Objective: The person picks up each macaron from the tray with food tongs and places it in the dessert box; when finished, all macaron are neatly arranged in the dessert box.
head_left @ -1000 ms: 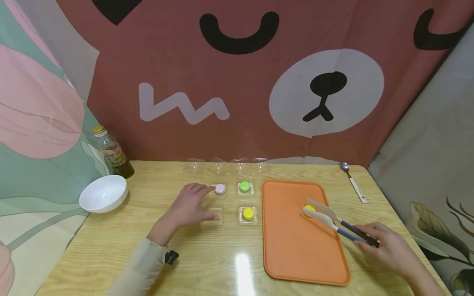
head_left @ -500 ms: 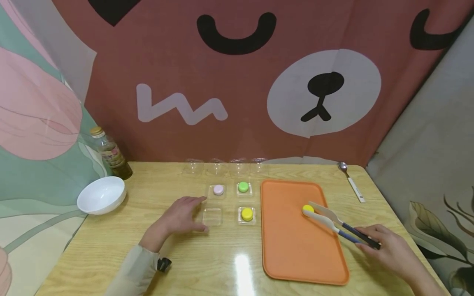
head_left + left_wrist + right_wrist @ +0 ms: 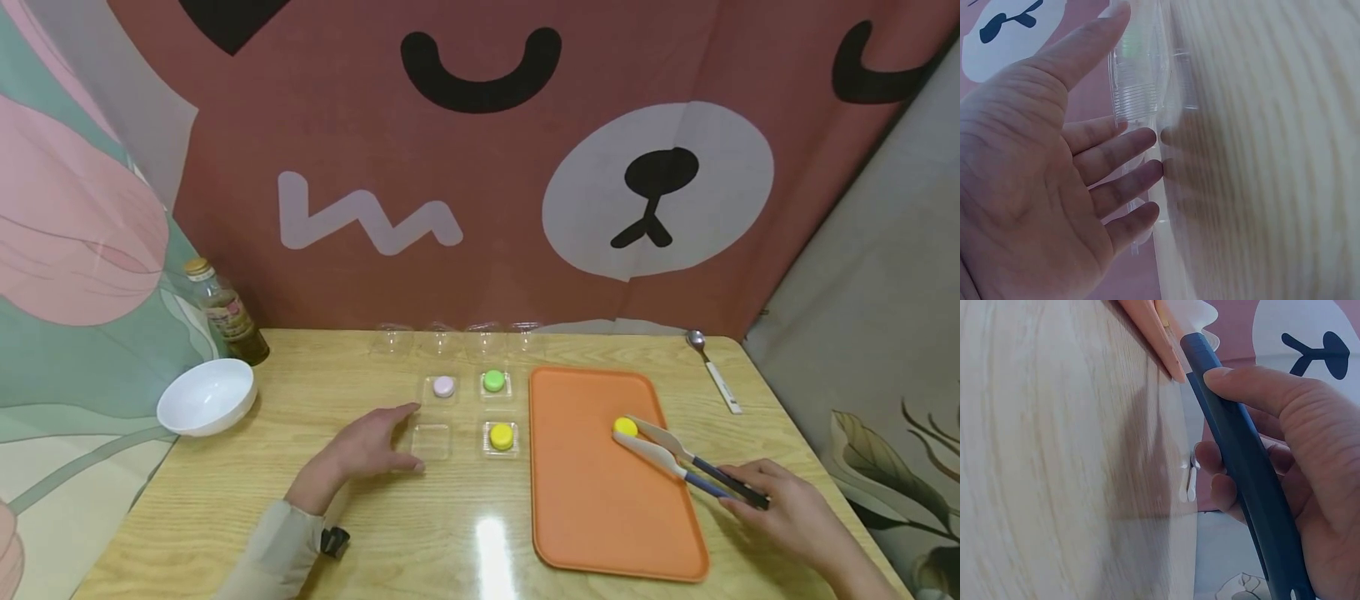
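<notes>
My left hand (image 3: 365, 446) is spread beside a bare clear plastic box base (image 3: 431, 442), thumb and index finger apart at its left side. In the left wrist view its fingers are extended and hold nothing, close to a clear plastic box (image 3: 1135, 94). My right hand (image 3: 787, 508) grips tongs (image 3: 652, 454) with dark blue handles (image 3: 1241, 456) and cream blades. The blade tips lie on either side of a yellow macaron (image 3: 624, 427) on the orange tray (image 3: 600, 517). Beside the tray, a second yellow macaron (image 3: 502, 436), a green macaron (image 3: 493, 381) and a pale purple macaron (image 3: 443, 386) sit in clear bases.
Clear plastic lids (image 3: 486, 338) line the back edge of the wooden table (image 3: 420, 533). A white bowl (image 3: 207, 398) and an oil bottle (image 3: 232, 317) stand at the left. Behind the tray's right side lies a spoon (image 3: 716, 375).
My left hand has drawn back left from the pale purple macaron's base, uncovering the bare base. The tongs stay around the yellow macaron on the tray, their tips shifted slightly towards me.
</notes>
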A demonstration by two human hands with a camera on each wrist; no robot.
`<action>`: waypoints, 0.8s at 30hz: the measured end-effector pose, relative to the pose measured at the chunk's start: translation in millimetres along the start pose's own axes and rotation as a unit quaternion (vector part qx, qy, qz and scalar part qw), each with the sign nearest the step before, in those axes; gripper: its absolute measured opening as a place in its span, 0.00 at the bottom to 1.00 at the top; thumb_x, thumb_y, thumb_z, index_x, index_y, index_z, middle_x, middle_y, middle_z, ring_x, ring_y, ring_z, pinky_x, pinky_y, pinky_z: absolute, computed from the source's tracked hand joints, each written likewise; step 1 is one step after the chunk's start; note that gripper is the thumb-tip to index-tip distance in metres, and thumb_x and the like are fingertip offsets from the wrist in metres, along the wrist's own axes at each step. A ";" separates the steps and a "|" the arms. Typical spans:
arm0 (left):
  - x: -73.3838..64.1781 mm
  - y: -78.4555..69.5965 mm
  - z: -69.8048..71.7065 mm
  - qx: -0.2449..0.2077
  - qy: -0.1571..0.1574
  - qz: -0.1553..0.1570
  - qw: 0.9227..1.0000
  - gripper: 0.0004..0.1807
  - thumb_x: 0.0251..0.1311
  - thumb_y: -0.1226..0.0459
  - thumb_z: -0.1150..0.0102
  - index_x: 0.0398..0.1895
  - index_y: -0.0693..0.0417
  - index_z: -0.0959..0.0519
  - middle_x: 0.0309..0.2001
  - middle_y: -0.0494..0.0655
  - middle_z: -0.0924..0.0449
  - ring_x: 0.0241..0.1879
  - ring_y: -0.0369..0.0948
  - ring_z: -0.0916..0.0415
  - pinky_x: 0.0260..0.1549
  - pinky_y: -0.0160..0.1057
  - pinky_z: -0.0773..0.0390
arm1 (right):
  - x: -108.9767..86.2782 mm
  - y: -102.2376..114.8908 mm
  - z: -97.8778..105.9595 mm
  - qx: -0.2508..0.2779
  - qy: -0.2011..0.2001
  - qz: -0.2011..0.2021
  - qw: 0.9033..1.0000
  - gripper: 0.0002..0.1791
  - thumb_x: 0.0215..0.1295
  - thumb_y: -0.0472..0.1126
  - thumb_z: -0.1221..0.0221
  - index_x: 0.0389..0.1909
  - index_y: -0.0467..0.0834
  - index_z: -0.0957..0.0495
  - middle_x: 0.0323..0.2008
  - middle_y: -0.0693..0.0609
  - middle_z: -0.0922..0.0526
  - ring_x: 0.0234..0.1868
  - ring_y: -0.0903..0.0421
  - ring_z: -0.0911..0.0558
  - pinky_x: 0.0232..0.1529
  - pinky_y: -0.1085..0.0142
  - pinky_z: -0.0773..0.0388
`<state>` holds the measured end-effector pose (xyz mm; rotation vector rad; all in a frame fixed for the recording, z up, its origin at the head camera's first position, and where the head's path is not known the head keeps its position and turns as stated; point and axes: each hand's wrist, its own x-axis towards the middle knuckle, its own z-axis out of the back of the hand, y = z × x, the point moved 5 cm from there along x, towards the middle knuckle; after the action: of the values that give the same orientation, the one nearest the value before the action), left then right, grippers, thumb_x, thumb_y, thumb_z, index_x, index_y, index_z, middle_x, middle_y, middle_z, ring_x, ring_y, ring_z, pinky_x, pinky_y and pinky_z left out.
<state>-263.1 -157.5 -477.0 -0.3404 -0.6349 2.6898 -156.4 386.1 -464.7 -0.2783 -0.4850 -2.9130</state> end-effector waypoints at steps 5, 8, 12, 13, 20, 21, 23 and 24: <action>1.0 -0.7 -0.5 0.004 -0.009 0.000 1.000 0.51 0.48 0.43 0.23 0.75 0.51 0.33 0.69 0.52 0.25 0.69 0.53 0.28 0.65 0.55 0.26 | -0.3 -0.4 -0.6 0.003 -0.002 0.001 1.000 0.21 0.48 0.44 0.22 0.45 0.45 0.11 0.37 0.57 0.17 0.33 0.75 0.27 0.28 0.69 0.28; 1.0 -1.2 -0.6 0.014 -0.013 0.000 1.000 0.50 0.49 0.43 0.23 0.74 0.50 0.31 0.68 0.51 0.24 0.67 0.52 0.27 0.64 0.55 0.25 | -0.8 -0.4 -0.9 0.010 -0.011 0.009 1.000 0.21 0.47 0.43 0.22 0.45 0.44 0.11 0.37 0.58 0.18 0.33 0.76 0.27 0.27 0.70 0.29; 1.5 -3.5 -0.2 0.026 -0.014 0.005 1.000 0.49 0.48 0.42 0.24 0.73 0.49 0.30 0.67 0.51 0.23 0.66 0.52 0.26 0.62 0.55 0.24 | -2.1 0.1 -1.7 0.015 -0.024 0.022 0.999 0.21 0.46 0.41 0.21 0.45 0.44 0.11 0.36 0.58 0.18 0.33 0.76 0.28 0.26 0.70 0.31; 1.8 -4.2 -0.2 0.028 -0.015 0.006 0.999 0.49 0.48 0.42 0.24 0.73 0.50 0.30 0.67 0.51 0.23 0.66 0.52 0.25 0.61 0.55 0.23 | -2.4 0.3 -2.0 0.016 -0.025 0.024 0.999 0.21 0.46 0.41 0.21 0.45 0.43 0.11 0.36 0.58 0.18 0.33 0.76 0.28 0.26 0.70 0.32; 2.7 -6.7 -1.5 0.033 -0.018 0.010 0.999 0.49 0.48 0.41 0.24 0.72 0.50 0.29 0.66 0.51 0.22 0.66 0.52 0.25 0.61 0.54 0.23 | -2.5 0.9 -3.3 0.016 -0.021 0.021 0.999 0.22 0.46 0.41 0.22 0.45 0.43 0.11 0.36 0.58 0.18 0.33 0.76 0.28 0.26 0.70 0.31; 3.0 -6.5 -1.7 0.033 -0.018 0.011 0.999 0.49 0.48 0.41 0.24 0.72 0.50 0.29 0.66 0.51 0.22 0.66 0.52 0.25 0.61 0.54 0.23 | -2.4 0.8 -3.4 0.016 -0.021 0.021 0.999 0.22 0.47 0.41 0.22 0.45 0.43 0.11 0.37 0.58 0.18 0.33 0.76 0.28 0.26 0.70 0.31; 3.9 -6.0 -2.2 0.035 -0.019 0.012 0.999 0.49 0.47 0.40 0.24 0.72 0.50 0.29 0.66 0.51 0.22 0.66 0.52 0.25 0.61 0.54 0.23 | -2.6 0.5 -3.5 0.016 -0.022 0.020 0.999 0.22 0.47 0.41 0.22 0.45 0.43 0.11 0.37 0.58 0.18 0.33 0.76 0.27 0.26 0.70 0.31; 4.0 -5.9 -2.4 0.036 -0.019 0.012 0.999 0.49 0.47 0.40 0.24 0.72 0.50 0.29 0.66 0.51 0.22 0.65 0.52 0.25 0.61 0.54 0.23 | -2.7 0.5 -3.5 0.015 -0.022 0.020 0.999 0.22 0.47 0.41 0.22 0.45 0.43 0.11 0.37 0.58 0.18 0.33 0.76 0.27 0.26 0.70 0.31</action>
<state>-264.3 -150.1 -476.9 -0.2803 -0.5450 2.7401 -154.2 384.9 -468.4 -0.3459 -0.5231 -2.8642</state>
